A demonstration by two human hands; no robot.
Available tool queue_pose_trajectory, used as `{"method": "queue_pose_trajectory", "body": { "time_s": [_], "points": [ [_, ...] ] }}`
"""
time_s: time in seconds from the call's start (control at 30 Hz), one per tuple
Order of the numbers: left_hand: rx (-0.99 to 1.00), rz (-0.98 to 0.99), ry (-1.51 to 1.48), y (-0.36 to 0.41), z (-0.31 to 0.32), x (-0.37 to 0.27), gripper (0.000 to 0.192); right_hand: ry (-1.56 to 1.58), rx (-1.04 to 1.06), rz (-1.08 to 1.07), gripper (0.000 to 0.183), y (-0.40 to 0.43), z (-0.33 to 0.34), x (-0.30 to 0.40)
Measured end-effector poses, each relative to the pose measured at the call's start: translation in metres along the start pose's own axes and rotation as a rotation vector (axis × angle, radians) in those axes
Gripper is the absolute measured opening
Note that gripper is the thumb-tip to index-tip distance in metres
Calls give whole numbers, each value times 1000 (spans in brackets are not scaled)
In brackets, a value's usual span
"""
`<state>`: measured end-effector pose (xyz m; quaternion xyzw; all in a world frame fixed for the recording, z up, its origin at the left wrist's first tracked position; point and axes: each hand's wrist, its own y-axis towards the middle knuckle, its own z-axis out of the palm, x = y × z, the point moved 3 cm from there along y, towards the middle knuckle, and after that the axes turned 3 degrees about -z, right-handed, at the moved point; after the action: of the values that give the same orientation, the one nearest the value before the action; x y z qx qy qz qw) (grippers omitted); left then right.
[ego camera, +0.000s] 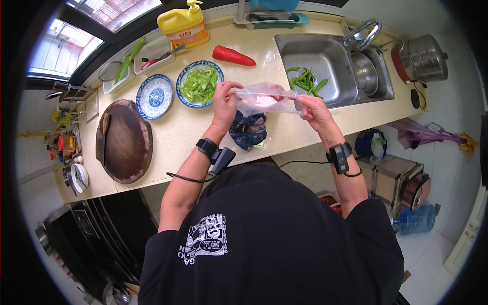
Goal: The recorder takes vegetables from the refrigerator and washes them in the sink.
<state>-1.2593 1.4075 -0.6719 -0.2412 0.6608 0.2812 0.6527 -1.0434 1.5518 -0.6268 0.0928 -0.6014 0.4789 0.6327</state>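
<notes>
Between my two hands a clear plastic bag (253, 106) is stretched above the counter, its mouth pulled wide. Pale pink raw meat (265, 100) shows inside it. My left hand (225, 103) pinches the bag's left side, close to a blue-rimmed plate (179, 95) of sliced green peppers (198, 84). The right side of the bag is gripped by my right hand (313, 110), near the front edge of the sink. Just below the bag lies a crumpled dark blue cloth (248, 130) on the counter. A red pepper (233, 55) rests beyond the bag.
To the left are a patterned plate (155, 97) and a round wooden chopping board (127, 148) with a cleaver (102, 139). The steel sink (318, 49) at right holds green chillies (305, 79) and a metal bowl (364, 72). A yellow pump jug (183, 26) stands behind.
</notes>
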Motion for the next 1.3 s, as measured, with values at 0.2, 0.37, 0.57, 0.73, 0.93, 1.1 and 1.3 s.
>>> {"method": "queue_pose_trajectory", "body": {
  "time_s": [0.2,0.37,0.57,0.73,0.93,1.1,1.3],
  "points": [
    [297,146,385,3,-1,-24,28,-7,-25,-23,32,-16,-6,3],
    [224,287,883,-1,18,-43,40,19,23,-87,33,-11,1,7],
    [191,262,978,0,5,-50,56,39,-8,-102,40,-13,7,6],
    [163,269,935,-1,2,-56,60,119,65,-116,45,-11,5,2],
    [2,622,803,-4,19,-97,48,101,-39,-110,44,-4,12,2],
    [442,669,553,-9,61,-74,21,127,-138,-180,43,3,13,-2],
    [478,391,1049,13,61,-19,22,-233,-395,-268,17,16,-2,-18]
  ]
}}
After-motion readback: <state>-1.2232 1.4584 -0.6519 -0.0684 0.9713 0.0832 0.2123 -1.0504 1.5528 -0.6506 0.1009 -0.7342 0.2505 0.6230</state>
